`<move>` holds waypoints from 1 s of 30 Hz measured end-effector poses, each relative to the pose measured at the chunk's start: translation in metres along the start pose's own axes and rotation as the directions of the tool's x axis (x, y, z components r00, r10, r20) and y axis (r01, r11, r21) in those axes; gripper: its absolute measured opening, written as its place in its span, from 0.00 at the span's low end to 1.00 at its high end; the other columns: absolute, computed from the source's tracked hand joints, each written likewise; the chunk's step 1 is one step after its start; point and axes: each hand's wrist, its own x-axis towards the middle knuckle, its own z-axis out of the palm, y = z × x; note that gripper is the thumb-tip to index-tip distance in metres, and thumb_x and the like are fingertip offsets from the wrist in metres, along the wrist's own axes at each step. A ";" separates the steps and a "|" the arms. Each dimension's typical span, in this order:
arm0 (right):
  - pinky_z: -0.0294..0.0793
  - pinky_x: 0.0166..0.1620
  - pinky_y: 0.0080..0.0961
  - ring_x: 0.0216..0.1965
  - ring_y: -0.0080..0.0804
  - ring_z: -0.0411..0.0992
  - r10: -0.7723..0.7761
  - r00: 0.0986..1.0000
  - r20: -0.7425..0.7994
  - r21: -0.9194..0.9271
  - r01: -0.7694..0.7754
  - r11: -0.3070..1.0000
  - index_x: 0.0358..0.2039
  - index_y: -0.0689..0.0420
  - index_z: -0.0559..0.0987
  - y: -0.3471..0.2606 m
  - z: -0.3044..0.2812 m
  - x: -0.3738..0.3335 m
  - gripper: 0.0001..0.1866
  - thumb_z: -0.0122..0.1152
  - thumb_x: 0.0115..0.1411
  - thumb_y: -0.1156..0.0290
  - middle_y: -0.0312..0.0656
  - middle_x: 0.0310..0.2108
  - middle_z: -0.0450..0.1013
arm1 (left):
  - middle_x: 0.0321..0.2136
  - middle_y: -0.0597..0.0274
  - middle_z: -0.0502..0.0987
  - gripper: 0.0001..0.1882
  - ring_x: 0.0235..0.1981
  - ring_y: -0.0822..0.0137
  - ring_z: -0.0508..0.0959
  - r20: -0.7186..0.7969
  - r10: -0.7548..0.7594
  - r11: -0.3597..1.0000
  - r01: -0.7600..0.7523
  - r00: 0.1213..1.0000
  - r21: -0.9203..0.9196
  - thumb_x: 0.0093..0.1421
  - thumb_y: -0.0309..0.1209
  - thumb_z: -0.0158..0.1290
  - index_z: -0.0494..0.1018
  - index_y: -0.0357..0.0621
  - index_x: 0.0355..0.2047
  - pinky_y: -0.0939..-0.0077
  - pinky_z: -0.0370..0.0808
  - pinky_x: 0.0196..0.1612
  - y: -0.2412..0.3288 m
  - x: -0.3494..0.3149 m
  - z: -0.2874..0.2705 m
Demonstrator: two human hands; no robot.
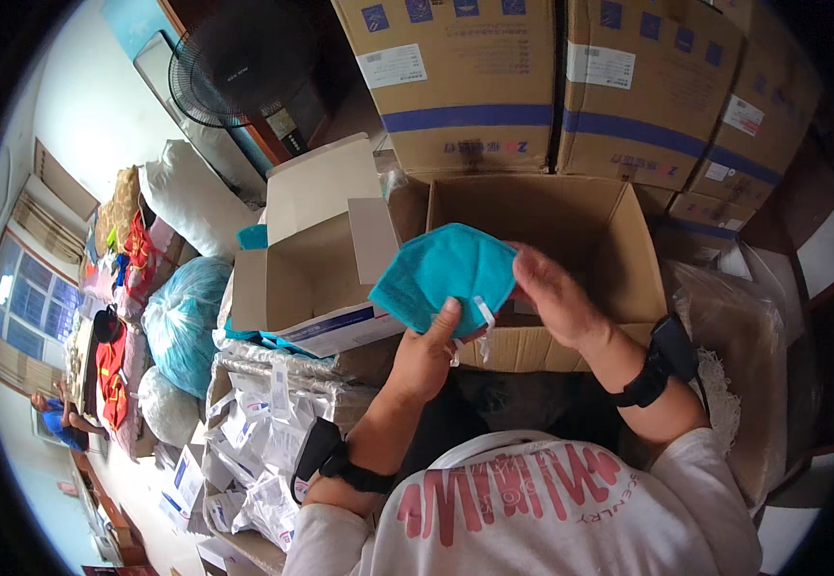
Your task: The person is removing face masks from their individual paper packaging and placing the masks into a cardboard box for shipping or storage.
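A teal folded face mask with white ear loops is held up in front of me. My left hand grips its lower edge, the thumb on top and the fingers underneath. At the mask's right edge my right hand holds on, its fingertips partly hidden behind the mask. Just left of the mask stands an open white box with its flaps up. Behind and below my hands is a larger open brown carton, its inside mostly in shadow.
Tall brown cartons are stacked at the back. Small white packets fill a carton at lower left, near a blue-filled plastic bag. A black fan stands back left. White cords lie at right. A person is far left.
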 end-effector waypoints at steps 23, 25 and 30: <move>0.65 0.29 0.17 0.23 0.19 0.64 0.333 0.909 0.251 -0.645 -0.100 0.758 0.30 0.61 0.74 0.001 -0.009 -0.010 0.14 0.46 0.59 0.63 0.35 0.20 0.67 | 0.15 0.72 0.63 0.16 0.16 0.80 0.61 0.230 -0.190 0.722 -0.023 0.954 0.692 0.57 0.45 0.45 0.67 0.45 0.27 0.86 0.57 0.17 0.028 -0.030 -0.051; 0.65 0.30 0.16 0.24 0.17 0.65 0.313 0.920 0.235 -0.643 -0.095 0.760 0.30 0.61 0.75 -0.001 -0.005 -0.013 0.13 0.50 0.57 0.63 0.32 0.19 0.67 | 0.26 0.68 0.70 0.15 0.21 0.79 0.64 0.279 -0.527 0.793 0.346 0.803 0.502 0.59 0.41 0.42 0.69 0.43 0.36 0.87 0.59 0.22 0.029 -0.039 -0.035; 0.67 0.36 0.29 0.36 0.34 0.71 0.159 0.931 0.329 -0.676 0.114 0.728 0.37 0.57 0.72 0.029 0.000 -0.031 0.11 0.53 0.52 0.70 0.45 0.29 0.72 | 0.25 0.58 0.73 0.17 0.21 0.68 0.72 0.154 -0.067 0.692 -0.066 0.986 0.719 0.59 0.37 0.42 0.65 0.48 0.48 0.76 0.69 0.27 0.013 -0.029 -0.015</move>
